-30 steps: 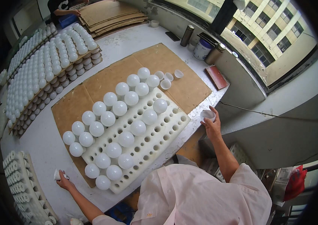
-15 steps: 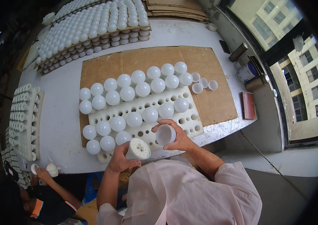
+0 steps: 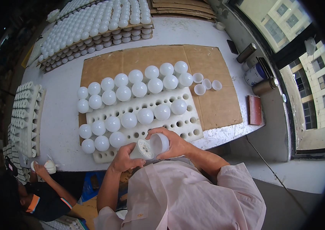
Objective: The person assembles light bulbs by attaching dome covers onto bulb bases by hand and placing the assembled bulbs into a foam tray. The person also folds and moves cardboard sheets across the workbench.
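My left hand [image 3: 125, 157] is closed round a white bulb base [image 3: 143, 149], whose round face carries small LED chips. In my right hand [image 3: 174, 143] is a translucent white bulb cover [image 3: 160, 144], its open mouth tilted toward the base. The two pieces meet or nearly meet at their rims; whether they touch I cannot tell. Just beyond my hands lies a white foam tray [image 3: 139, 112] with rows of holes. Rows of white round bulbs [image 3: 128, 120] stand in it, and several holes near my right hand hold nothing.
Several loose bulb covers [image 3: 199, 89] lie on the cardboard sheet [image 3: 222, 103]. Stacked trays of bulbs [image 3: 93, 32] fill the far left. A foam rack of bulb bases [image 3: 26, 119] stands left. At lower left a co-worker's hand [image 3: 41, 171] holds white parts. A red notebook [image 3: 254, 110] lies right.
My hands have brought the bulb cover and base together; the cover has turned and moved left toward the base. The view has shifted slightly.
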The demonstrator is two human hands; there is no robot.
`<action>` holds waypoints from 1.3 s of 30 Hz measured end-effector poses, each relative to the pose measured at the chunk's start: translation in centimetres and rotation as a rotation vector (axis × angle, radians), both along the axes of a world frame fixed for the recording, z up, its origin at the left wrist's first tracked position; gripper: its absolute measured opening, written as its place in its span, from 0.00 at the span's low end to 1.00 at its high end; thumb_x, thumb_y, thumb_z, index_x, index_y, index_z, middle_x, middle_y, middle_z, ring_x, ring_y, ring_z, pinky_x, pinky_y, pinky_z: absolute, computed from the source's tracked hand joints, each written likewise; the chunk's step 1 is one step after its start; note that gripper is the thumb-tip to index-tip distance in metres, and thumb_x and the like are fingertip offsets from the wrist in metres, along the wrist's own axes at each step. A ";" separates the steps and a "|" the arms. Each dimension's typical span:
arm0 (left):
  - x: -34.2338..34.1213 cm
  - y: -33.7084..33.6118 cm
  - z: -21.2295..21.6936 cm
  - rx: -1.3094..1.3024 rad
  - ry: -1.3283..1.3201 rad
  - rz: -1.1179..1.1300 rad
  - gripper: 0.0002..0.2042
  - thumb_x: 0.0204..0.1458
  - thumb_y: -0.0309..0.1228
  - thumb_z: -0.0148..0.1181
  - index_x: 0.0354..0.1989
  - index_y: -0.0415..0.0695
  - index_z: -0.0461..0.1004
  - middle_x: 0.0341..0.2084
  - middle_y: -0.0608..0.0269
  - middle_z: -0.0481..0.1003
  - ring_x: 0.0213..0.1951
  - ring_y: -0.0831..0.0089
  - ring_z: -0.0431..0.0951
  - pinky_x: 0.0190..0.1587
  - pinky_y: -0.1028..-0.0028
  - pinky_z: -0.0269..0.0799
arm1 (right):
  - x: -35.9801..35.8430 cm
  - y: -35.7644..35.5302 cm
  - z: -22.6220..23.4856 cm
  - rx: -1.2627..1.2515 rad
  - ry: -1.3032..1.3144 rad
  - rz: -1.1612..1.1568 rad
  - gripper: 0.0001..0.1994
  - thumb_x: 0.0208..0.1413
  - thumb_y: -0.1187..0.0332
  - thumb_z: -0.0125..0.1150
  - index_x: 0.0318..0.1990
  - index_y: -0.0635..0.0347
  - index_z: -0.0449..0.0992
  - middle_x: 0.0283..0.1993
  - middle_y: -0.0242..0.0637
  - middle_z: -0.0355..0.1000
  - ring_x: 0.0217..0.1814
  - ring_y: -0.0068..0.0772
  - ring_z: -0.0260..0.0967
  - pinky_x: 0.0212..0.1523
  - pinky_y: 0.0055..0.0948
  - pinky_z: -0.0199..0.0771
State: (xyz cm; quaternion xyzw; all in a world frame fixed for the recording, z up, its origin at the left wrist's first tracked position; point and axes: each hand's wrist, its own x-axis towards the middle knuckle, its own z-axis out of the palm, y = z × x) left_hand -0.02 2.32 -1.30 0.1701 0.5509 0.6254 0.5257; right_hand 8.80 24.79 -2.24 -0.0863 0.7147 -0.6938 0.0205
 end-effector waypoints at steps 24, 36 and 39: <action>0.5 -0.3 0.8 -0.142 0.082 -0.027 0.21 0.39 0.31 0.70 0.38 0.30 0.72 0.22 0.60 0.74 0.18 0.80 0.73 0.18 0.83 0.68 | -0.3 -4.3 0.6 0.377 0.333 0.031 0.36 0.31 0.70 0.72 0.53 0.61 0.63 0.47 0.45 0.64 0.48 0.47 0.66 0.47 0.38 0.70; 0.8 0.1 -2.2 -0.150 -0.139 -0.086 0.16 0.46 0.31 0.64 0.37 0.30 0.71 0.25 0.57 0.73 0.19 0.76 0.74 0.16 0.82 0.67 | 0.3 -3.9 -1.2 0.226 0.326 -0.007 0.25 0.31 0.73 0.69 0.41 0.60 0.66 0.39 0.40 0.65 0.40 0.43 0.67 0.41 0.34 0.70; 0.9 -0.1 -4.1 -0.164 -0.195 -0.026 0.17 0.50 0.32 0.60 0.42 0.30 0.68 0.29 0.53 0.74 0.21 0.73 0.76 0.16 0.82 0.68 | 1.0 -3.2 -1.2 0.190 -0.004 -0.046 0.27 0.32 0.71 0.69 0.43 0.59 0.64 0.43 0.42 0.64 0.44 0.45 0.65 0.44 0.35 0.68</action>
